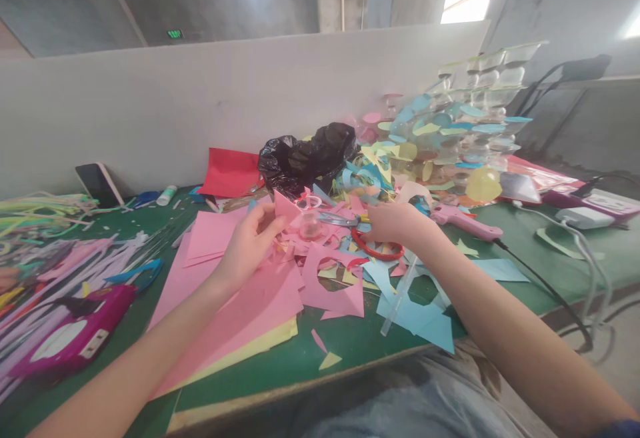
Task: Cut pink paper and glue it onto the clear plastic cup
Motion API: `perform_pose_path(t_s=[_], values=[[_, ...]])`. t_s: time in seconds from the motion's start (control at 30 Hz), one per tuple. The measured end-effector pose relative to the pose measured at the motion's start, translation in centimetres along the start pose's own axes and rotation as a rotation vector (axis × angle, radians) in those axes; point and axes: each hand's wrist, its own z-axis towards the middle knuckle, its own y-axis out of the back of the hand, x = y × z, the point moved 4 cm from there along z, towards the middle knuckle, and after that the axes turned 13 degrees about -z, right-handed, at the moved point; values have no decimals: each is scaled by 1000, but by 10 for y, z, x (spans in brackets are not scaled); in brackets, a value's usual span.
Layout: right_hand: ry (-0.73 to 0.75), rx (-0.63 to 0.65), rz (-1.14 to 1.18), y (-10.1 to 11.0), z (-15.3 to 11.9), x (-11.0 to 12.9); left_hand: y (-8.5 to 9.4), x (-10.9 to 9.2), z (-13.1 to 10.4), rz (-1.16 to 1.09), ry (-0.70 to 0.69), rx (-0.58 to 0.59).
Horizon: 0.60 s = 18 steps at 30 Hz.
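Note:
My left hand (257,235) is closed on a folded-looking piece of pink paper (287,209), thumb on the near side. My right hand (397,225) bends over a pair of scissors (337,219), its fingertips closed around them near the pivot. The red handle loops hang below that hand, and the blades point left toward the pink paper. Between the hands sits a small clear plastic cup (311,226) among paper scraps. A pink sheet with a round hole (333,285) lies in front. Under my left forearm is a stack of pink sheets (240,311).
A black plastic bag (305,158) stands behind the scraps. A pink glue gun (467,222) lies right, its cord running off the edge. Clear cups with coloured paper discs (470,111) are piled back right. A magenta power strip (80,331) and a phone (99,185) are left.

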Motion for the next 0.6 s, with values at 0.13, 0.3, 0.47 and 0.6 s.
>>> perform_pose_path(t_s=[0.13,0.3,0.47,0.6], values=[[23,75,-24,3,-1,-4,1,0,0,-54,27,-21],[17,14,60,10,-3,-10,4,1,2,-180,44,-40],[-52,-40,175,13,-3,-21,8,4,12,-243,35,-77],[-87,-85,254,15,-2,-32,9,-5,28,-255,-28,-116]])
